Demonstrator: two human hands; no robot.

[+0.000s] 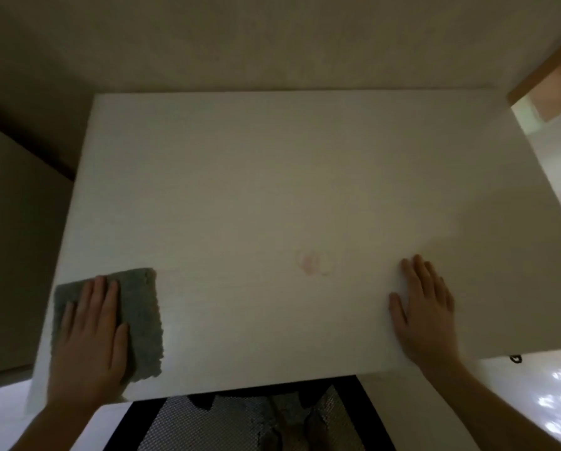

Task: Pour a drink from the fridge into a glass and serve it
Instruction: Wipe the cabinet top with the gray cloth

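Entry, head view. My left hand (89, 333) lay flat, fingers straight, pressing a grey, square, nubbly folded cloth (136, 320) onto the near-left part of the white rectangular tabletop (272, 174). My right hand (425, 314) rested palm-down on the near-right part of the same surface, fingers extended and holding nothing.

Between the hands, somewhat nearer the right one, sat a faint pinkish ring-shaped stain (313, 262) (possibly a drink mark, but I could not confirm this).

Task status, as a judgement: no glass, no bottle or carton and no fridge appeared anywhere in view, so I could not locate the drink or say whether it had been poured or served. The cloth under the palm suggested a table wipe, which would fit either preparation or clean-up; the frame alone did not settle which. If clean-up, the stain was not yet reached by the cloth.

Hidden or unclear: lighting was dim and the frame soft. The far-right corner showed a brown-edged opening (552, 76), its contents indistinct. Below the near table edge a dark mesh-patterned surface (240, 424) was visible, perhaps a chair seat. A small dark mark (516, 358) at the near-right table edge was too small to identify. Both forearms were cut off by the bottom of the frame.
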